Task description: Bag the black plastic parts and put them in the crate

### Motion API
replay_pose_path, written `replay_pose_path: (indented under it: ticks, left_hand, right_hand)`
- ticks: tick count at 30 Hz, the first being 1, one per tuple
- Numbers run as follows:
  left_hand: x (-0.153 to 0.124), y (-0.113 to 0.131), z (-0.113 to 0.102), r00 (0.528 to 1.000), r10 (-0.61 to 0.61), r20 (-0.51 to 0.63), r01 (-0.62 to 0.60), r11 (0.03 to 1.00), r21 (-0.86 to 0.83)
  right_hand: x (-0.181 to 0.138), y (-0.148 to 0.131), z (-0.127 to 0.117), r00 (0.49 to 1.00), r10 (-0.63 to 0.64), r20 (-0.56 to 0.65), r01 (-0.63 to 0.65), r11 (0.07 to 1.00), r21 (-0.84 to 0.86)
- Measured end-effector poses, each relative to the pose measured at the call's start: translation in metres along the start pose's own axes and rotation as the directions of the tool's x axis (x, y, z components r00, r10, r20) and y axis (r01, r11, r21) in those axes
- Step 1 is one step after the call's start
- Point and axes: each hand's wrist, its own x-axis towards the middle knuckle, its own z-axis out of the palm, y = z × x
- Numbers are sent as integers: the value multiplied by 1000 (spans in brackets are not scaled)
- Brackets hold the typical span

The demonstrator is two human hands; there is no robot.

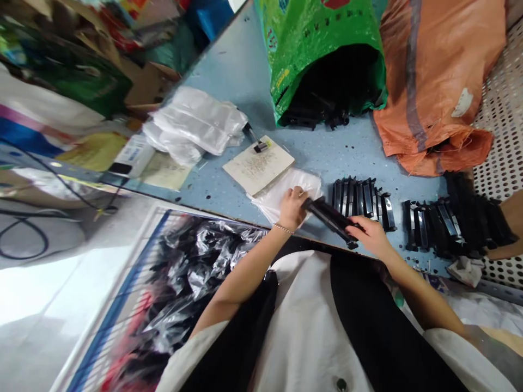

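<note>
My right hand (370, 235) is closed around the near end of long black plastic parts (332, 218), which lie together as a slanted bundle. The bundle's far end meets the fingers of my left hand (291, 209). That hand is closed at the edge of a thin clear plastic bag (269, 198), on a small pile of such bags; its fingertips are partly hidden. Just past the bundle, a row of similar black parts (359, 197) lies side by side on the blue table (322, 149). A second group of black parts (437, 226) is farther right.
A green sack (327, 32) opens toward me with black parts inside. Beside it lies an orange woven sack (441, 81). A cardboard piece (259, 166) and more clear bags (196, 122) are at left. Below the table edge, a wire basket (118, 305) holds bagged black items. Another person's arm (509, 228) reaches in from the right.
</note>
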Motion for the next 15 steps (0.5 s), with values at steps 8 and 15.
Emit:
replay_pose_path:
  ticks: [8,15]
  left_hand:
    - [-10,-41,-24,987,-159,19,160,978,-130]
    - [-4,-52,-33,998,-67,-14,63,976,-210]
  right_hand:
    - [-13,3,26,865,500,51,-397,617,680]
    - [3,-23,87,788,452,418,-560,245,791]
